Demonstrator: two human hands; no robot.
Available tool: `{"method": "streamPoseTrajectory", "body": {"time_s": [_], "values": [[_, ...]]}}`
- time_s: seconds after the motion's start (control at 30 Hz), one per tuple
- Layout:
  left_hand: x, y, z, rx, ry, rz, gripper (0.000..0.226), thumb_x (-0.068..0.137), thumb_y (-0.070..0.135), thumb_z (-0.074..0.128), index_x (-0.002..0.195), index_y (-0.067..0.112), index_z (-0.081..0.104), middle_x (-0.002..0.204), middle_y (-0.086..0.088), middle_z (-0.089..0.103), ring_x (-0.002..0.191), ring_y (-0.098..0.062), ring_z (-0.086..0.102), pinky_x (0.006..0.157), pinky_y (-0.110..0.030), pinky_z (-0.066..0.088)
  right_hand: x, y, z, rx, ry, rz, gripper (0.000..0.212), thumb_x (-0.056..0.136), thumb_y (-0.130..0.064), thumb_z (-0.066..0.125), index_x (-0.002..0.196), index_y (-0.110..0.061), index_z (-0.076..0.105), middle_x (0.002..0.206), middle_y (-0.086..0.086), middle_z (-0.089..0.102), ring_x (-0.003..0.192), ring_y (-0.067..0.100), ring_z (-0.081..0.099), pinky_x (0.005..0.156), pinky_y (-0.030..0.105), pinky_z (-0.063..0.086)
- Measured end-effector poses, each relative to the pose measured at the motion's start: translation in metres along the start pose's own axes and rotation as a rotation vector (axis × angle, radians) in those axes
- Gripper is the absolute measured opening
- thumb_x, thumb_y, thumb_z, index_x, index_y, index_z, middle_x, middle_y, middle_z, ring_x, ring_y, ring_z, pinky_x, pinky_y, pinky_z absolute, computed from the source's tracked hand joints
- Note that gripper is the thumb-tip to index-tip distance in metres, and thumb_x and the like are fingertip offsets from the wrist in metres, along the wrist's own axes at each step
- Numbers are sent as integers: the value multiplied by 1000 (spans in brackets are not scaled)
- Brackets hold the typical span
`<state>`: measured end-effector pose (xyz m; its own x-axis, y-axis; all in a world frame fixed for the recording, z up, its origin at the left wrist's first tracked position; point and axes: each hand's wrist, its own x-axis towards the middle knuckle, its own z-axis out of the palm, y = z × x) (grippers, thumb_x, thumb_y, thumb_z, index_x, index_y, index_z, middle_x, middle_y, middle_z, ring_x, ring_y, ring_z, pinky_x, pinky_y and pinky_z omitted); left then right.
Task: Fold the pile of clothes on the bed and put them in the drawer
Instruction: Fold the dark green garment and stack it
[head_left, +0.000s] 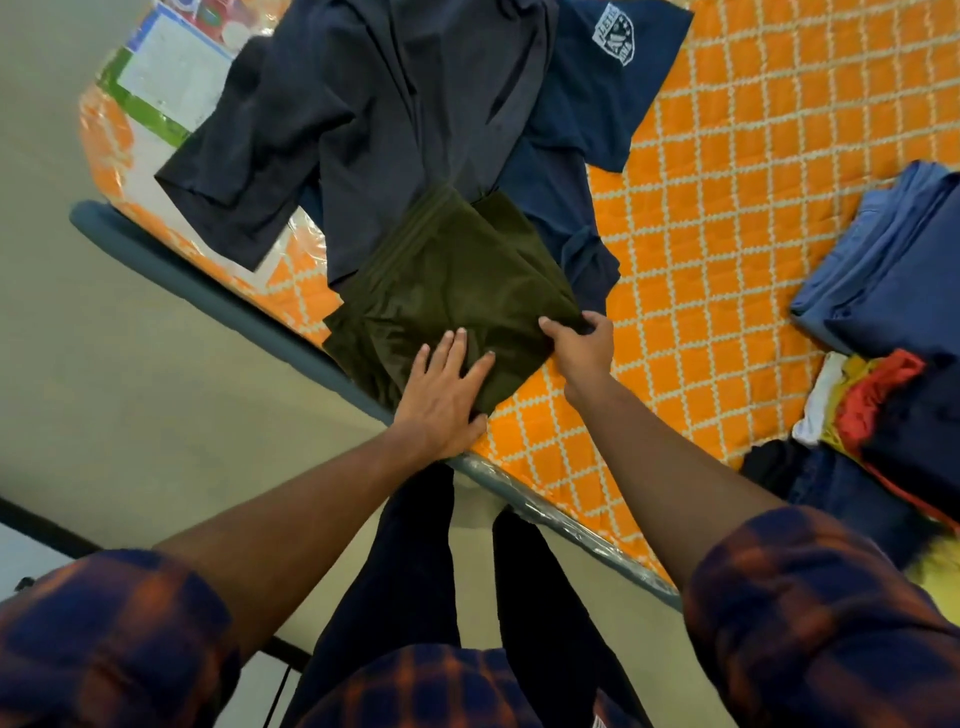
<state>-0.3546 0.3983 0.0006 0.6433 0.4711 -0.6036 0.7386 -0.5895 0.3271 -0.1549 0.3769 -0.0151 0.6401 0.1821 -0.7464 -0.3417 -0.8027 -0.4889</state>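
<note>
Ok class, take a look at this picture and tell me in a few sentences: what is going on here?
A person stands at the edge of a bed and folds an olive green garment. The left hand presses flat on it, while the right hand grips its edge. Beyond it, a dark shirt and a navy T-shirt lie spread out, not yet folded. To the right sit a folded blue stack and a mixed pile of clothes.

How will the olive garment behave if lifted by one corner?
The olive garment is likely floppy: it looks thin with soft creases, so the fold would probably fall open. Its slight sheen suggests slippery cloth; the left hand presses it flat while the right hand pinches a corner.
</note>
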Motion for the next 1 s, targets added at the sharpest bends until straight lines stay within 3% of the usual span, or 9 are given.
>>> {"method": "streamPoseTrajectory", "body": {"time_s": [0.07, 0.17, 0.27, 0.33, 0.43, 0.5, 0.6, 0.83, 1.0], "values": [[2, 10, 11, 3, -66, -37, 97, 86, 63, 54, 159, 26, 2, 165, -20, -12, 153, -37, -8, 123, -52, 4, 6, -1, 4, -44, 2, -27, 38, 79, -28, 85, 107, -11, 66, 106, 5, 69, 96, 23, 68, 76, 32, 56], [3, 29, 22, 23, -30, -231, 112, 81, 63, 61, 157, 27, -12, 164, -19, -18, 152, -41, -13, 122, -55, 2, 7, -2, 4, -100, 6, -127, 21, 86, -25, 79, 86, -12, 62, 85, 1, 66, 80, 21, 64, 64, 30, 49], [3, 47, 33, -9, 4, -425, 113, 81, 53, 64, 156, 26, -16, 163, -19, -21, 150, -46, -15, 120, -60, 3, 2, 3, -7, -81, -37, -208, 23, 91, -16, 71, 83, -15, 50, 77, -4, 53, 68, 14, 50, 60, 28, 42], [0, 53, 37, -19, 23, -462, 104, 87, 41, 63, 157, 28, -12, 165, -15, -16, 150, -46, -11, 119, -62, 9, -1, 8, -18, -50, -84, -223, 19, 93, -12, 69, 87, -14, 51, 79, -2, 52, 70, 14, 49, 60, 27, 44], [-13, 57, 34, 31, 26, -406, 81, 94, 25, 58, 158, 32, 7, 165, -12, 10, 149, -45, 16, 112, -59, 31, -6, 26, -52, -26, -170, -232, 15, 93, -12, 68, 89, -16, 54, 91, 5, 60, 82, 22, 57, 69, 39, 52], [-24, 50, 20, 38, 85, -358, 63, 91, 21, 60, 147, 30, 34, 146, -11, 43, 128, -42, 50, 97, -52, 48, -13, 37, -71, -9, -257, -216, 14, 95, -12, 65, 92, -22, 56, 101, 9, 66, 88, 25, 64, 72, 43, 57], [-48, 71, -4, 76, 136, -367, 36, 87, 18, 60, 121, 29, 62, 112, -10, 66, 101, -38, 65, 81, -43, 53, -33, 54, -117, 74, -355, -174, 9, 100, -13, 60, 103, -21, 62, 100, 6, 67, 80, 19, 62, 60, 30, 53], [-71, 176, -45, 123, 286, -225, 19, 77, 17, 65, 94, 21, 72, 84, -9, 67, 83, -38, 63, 59, -35, 42, -62, 58, -241, 556, -435, 51, 10, 101, -6, 58, 94, -11, 62, 78, 5, 55, 47, 9, 48, 41, 17, 36], [-55, 244, -94, 143, 417, -112, 22, 70, 12, 63, 89, 21, 71, 77, -9, 61, 81, -40, 62, 62, -36, 39, -57, 40, -322, 732, -479, 132, 8, 101, -7, 58, 94, -9, 57, 84, 6, 51, 56, 10, 48, 44, 13, 39]]}}
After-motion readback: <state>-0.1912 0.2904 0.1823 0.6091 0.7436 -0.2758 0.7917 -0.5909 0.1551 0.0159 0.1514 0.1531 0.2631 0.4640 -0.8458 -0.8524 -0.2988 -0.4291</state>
